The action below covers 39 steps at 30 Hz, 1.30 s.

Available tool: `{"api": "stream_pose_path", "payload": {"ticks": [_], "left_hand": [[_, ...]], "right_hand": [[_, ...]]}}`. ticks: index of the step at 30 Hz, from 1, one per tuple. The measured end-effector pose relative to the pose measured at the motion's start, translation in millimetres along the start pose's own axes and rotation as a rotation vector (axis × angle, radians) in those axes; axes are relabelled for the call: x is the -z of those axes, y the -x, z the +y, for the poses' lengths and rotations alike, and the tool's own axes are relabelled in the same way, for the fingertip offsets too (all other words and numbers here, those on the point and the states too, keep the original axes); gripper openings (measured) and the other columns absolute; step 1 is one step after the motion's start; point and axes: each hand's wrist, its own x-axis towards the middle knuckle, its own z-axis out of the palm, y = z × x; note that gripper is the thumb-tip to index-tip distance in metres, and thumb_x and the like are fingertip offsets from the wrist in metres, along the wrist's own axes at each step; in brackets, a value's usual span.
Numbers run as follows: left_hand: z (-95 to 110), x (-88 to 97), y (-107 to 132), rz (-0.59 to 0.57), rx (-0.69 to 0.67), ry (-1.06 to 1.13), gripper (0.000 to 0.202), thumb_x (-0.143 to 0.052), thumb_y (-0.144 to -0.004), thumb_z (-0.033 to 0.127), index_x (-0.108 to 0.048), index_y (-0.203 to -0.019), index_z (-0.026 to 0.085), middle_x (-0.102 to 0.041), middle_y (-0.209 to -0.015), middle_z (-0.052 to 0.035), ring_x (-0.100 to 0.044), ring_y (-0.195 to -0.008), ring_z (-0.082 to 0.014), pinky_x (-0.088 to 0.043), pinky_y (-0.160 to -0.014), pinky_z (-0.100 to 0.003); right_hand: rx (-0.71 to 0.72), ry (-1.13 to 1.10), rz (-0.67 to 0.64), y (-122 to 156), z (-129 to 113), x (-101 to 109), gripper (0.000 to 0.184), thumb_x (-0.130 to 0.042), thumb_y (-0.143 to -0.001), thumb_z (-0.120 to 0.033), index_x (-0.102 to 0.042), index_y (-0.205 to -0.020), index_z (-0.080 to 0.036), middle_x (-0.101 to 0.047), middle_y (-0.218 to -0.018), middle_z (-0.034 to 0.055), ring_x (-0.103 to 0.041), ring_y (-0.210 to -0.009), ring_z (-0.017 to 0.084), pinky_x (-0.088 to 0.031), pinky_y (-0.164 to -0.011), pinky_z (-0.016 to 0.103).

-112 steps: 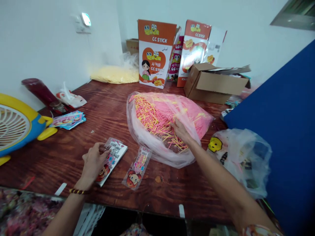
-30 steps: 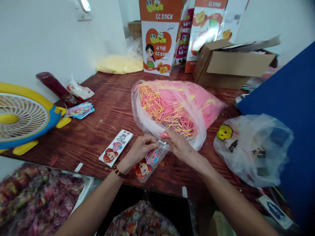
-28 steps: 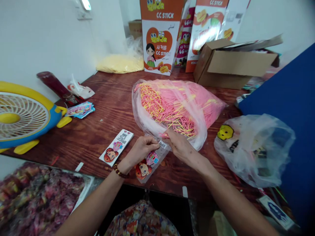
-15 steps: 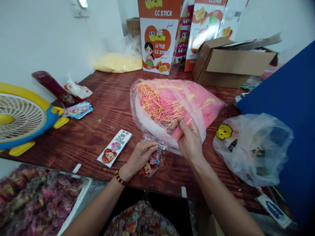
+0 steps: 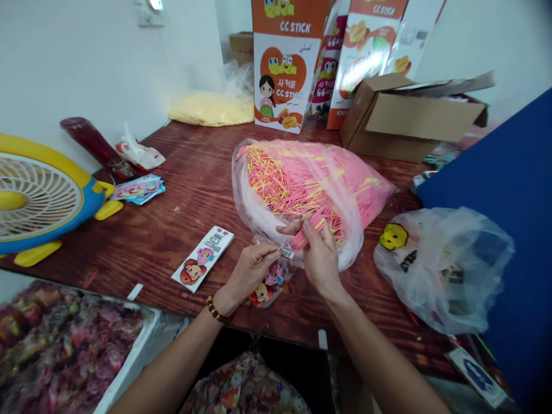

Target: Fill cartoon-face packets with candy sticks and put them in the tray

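Note:
Pinched closed, my left hand (image 5: 252, 267) grips the top of a small clear packet (image 5: 272, 276) printed with a red-haired cartoon figure. My right hand (image 5: 319, 253) is closed around a bundle of pink and yellow sticks (image 5: 309, 230), close to the packet's upper edge. Behind both hands lies a large clear plastic bag (image 5: 241, 195), its mouth open toward me, full of loose pink and yellow sticks (image 5: 267, 178). Left of my left hand, a stack of white printed cards (image 5: 202, 259) with the same cartoon figure rests on the wooden table (image 5: 172, 224).
A yellow and blue fan (image 5: 47, 201) stands at the left, near blue cards (image 5: 140, 188) and a tissue pack (image 5: 140, 152). Printed boxes (image 5: 282, 69) and an open carton (image 5: 414, 118) line the back. At the right sits a clear plastic bag (image 5: 448, 270). A tray of purplish packets (image 5: 64, 345) is at lower left.
My right hand has come left and down from the big bag with the stick bundle, nearer the packet's top. My left hand keeps its pinch. The view has shifted slightly.

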Motion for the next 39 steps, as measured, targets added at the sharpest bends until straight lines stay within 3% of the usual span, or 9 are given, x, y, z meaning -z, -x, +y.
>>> {"api": "stream_pose_path", "payload": {"ticks": [6,11,15,19,22,24,28,34,39], "left_hand": [[8,2.3,-4,0.024,-0.018,0.023,0.027,-0.058,-0.09,0.038,-0.067,-0.075,0.017,-0.06,-0.07,-0.001,-0.05,-0.066,-0.0141,-0.041,-0.065,-0.025],[15,2.8,-7,0.014,-0.013,0.07,0.024,-0.059,-0.089,0.035,-0.067,-0.078,0.016,-0.062,-0.073,-0.0009,-0.052,-0.069,-0.0137,-0.043,-0.067,-0.024],[16,2.9,-11,0.055,-0.024,0.117,0.022,-0.062,-0.088,0.036,-0.069,-0.081,0.016,-0.066,-0.078,-0.0016,-0.055,-0.072,-0.0144,-0.045,-0.07,-0.025],[16,4.1,-14,0.058,-0.031,0.18,0.02,-0.064,-0.086,0.034,-0.073,-0.085,0.016,-0.072,-0.083,-0.0028,-0.061,-0.076,-0.0159,-0.049,-0.075,-0.026],[17,5.5,-16,0.079,-0.05,0.217,0.017,-0.067,-0.084,0.031,-0.075,-0.087,0.017,-0.075,-0.087,-0.0034,-0.064,-0.079,-0.0163,-0.05,-0.077,-0.026],[17,6.9,-17,0.124,-0.06,0.239,0.016,-0.069,-0.083,0.03,-0.076,-0.089,0.017,-0.076,-0.088,-0.0038,-0.066,-0.08,-0.0168,-0.051,-0.077,-0.026],[19,10.7,-18,0.164,-0.088,0.265,0.016,-0.069,-0.083,0.028,-0.077,-0.089,0.017,-0.077,-0.088,-0.0039,-0.067,-0.081,-0.0161,-0.052,-0.078,-0.026],[28,13.1,-15,0.221,-0.262,0.167,0.016,-0.064,-0.087,0.021,-0.078,-0.094,0.018,-0.076,-0.097,-0.0055,-0.068,-0.09,-0.0158,-0.052,-0.085,-0.025],[34,13.8,-13,0.276,-0.281,0.105,0.016,-0.063,-0.088,0.021,-0.078,-0.093,0.019,-0.075,-0.1,-0.006,-0.068,-0.093,-0.0164,-0.051,-0.087,-0.027]], "right_hand": [[-0.106,0.088,-0.234,1,-6,13,0.015,-0.059,-0.092,-0.033,-0.067,-0.102,-0.025,-0.073,-0.113,0.0031,-0.065,-0.112,0.021,-0.045,-0.106,0.042],[-0.07,-0.051,-0.221,-8,-11,13,0.018,-0.056,-0.095,-0.036,-0.062,-0.109,-0.027,-0.073,-0.113,0.0038,-0.069,-0.106,0.021,-0.05,-0.101,0.044],[-0.001,0.247,-0.271,-11,-19,15,0.022,-0.053,-0.096,-0.038,-0.07,-0.104,-0.027,-0.072,-0.119,0.0032,-0.064,-0.116,0.021,-0.045,-0.107,0.042],[0.016,0.459,-0.471,-13,-31,26,0.029,-0.054,-0.096,-0.038,-0.07,-0.119,-0.03,-0.069,-0.128,0.0021,-0.059,-0.126,0.022,-0.04,-0.112,0.042],[0.081,0.55,-0.511,-14,-41,33,0.035,-0.056,-0.096,-0.037,-0.064,-0.129,-0.03,-0.067,-0.132,0.0037,-0.06,-0.124,0.023,-0.043,-0.108,0.042],[0.114,0.621,-0.474,-14,-44,36,0.033,-0.059,-0.094,-0.036,-0.065,-0.125,-0.028,-0.071,-0.122,0.0047,-0.065,-0.111,0.022,-0.049,-0.097,0.038],[0.19,0.779,-0.373,-12,-47,38,0.015,-0.062,-0.091,-0.033,-0.071,-0.089,-0.021,-0.072,-0.082,0.003,-0.065,-0.077,0.019,-0.049,-0.071,0.03],[0.192,0.687,-0.394,-18,-51,33,0.014,-0.064,-0.09,-0.031,-0.071,-0.082,-0.021,-0.07,-0.076,0.0008,-0.063,-0.073,0.017,-0.047,-0.069,0.028],[0.104,0.58,-0.373,-25,-47,26,0.016,-0.068,-0.086,-0.034,-0.07,-0.078,-0.02,-0.069,-0.073,0.0002,-0.062,-0.069,0.015,-0.047,-0.065,0.027]]}}
